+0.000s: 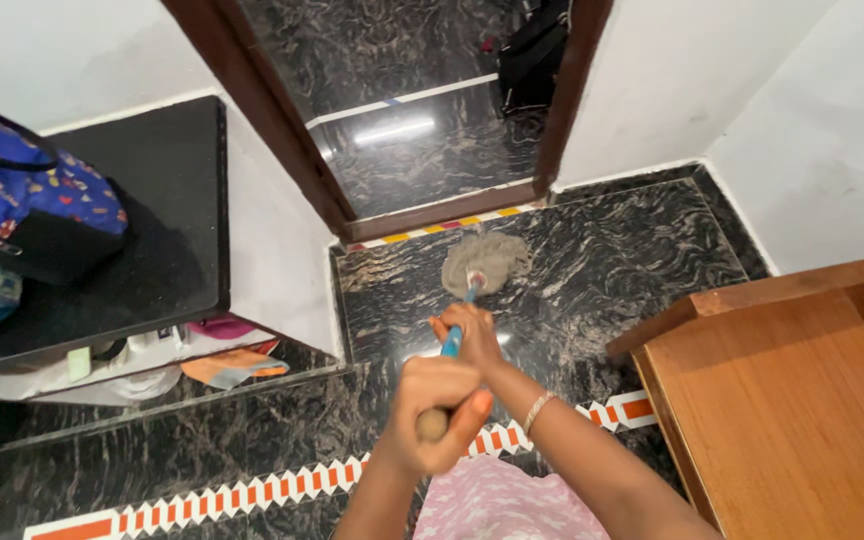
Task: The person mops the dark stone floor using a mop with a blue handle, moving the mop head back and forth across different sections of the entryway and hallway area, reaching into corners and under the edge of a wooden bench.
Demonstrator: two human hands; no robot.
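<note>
Black marble-patterned floor tiles (612, 260), glossy and streaked with pale veins, fill the corner where a grey, stringy mop head (485, 262) lies flat just short of the brown wooden door frame (292, 140). The mop's slim blue handle (452, 340) runs back from the head to the person. The right hand (469, 335) is wrapped round the shaft lower down, a thin bracelet on that wrist, while the left hand (439, 412) is clenched over the wooden top end, nearest the camera — both fists firmly closed on the mop.

The floor's sheen near the doorway suggests a slick surface, so footing could slip if weight shifts forward. The mop head sits near the striped threshold strip (452, 225) — a hard push might catch the strings on that raised edge. To the right, the corner of an orange-brown wooden cabinet (782, 400) stands near the right elbow and could be knocked on a back stroke. To the left, a blue patterned fabric bag (22, 200) rests on a black stone shelf (177, 200), well apart from the mop, with loose items tucked below.
</note>
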